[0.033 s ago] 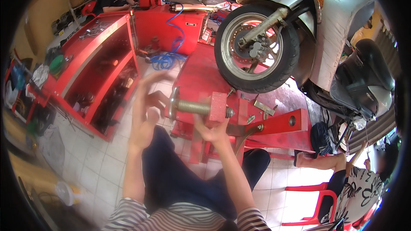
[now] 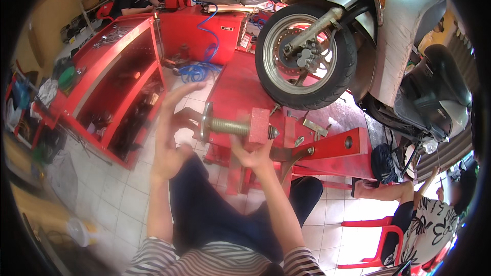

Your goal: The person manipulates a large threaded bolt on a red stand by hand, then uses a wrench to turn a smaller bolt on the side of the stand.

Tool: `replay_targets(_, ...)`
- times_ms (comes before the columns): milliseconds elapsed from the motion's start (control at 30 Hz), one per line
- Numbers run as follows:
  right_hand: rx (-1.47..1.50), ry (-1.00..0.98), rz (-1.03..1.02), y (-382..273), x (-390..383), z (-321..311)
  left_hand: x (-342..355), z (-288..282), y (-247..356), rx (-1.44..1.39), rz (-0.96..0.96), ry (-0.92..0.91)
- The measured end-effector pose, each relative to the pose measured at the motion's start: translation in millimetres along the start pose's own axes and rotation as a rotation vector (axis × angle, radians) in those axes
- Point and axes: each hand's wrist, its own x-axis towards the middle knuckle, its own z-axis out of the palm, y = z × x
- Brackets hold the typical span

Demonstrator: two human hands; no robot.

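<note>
A red metal block (image 2: 260, 119) with a long threaded screw (image 2: 229, 127) through it is in front of me, above a red lift platform (image 2: 230, 87). My right hand (image 2: 253, 154) grips the block from below, thumb and fingers against its underside. The screw has a round steel plate (image 2: 207, 122) at its left end and a short tip poking out on the right. My left hand (image 2: 171, 135) is open beside the plate, fingers stretched upward and slightly blurred; whether it touches the screw's end I cannot tell.
A scooter's front wheel (image 2: 307, 56) stands above the platform, with loose fittings (image 2: 314, 128) below it. A red tool cart (image 2: 97, 102) is left. A coiled blue hose (image 2: 197, 71) lies behind. A co-worker (image 2: 133, 0) is back left; another person (image 2: 429, 225) sits right beside a red chair (image 2: 368, 225).
My left hand has shifted slightly up and left, its fingers reaching further out and its thumb lower. My right hand and the block have barely moved.
</note>
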Motion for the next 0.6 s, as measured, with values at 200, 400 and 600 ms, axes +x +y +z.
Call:
replay_targets(200,0.118,0.02,0.199,-24.5,14.0,2.0,-6.4,-15.3,-0.4,-0.064,-0.229,-0.121)
replay_targets(400,0.112,-0.043,0.249,-33.6,25.5,1.4,-1.4,-6.5,6.3,0.089,-0.021,-0.106)
replay_targets(600,0.012,-0.075,0.05,-37.8,28.3,-2.8,4.6,-11.7,9.4,-0.105,-0.218,-0.154)
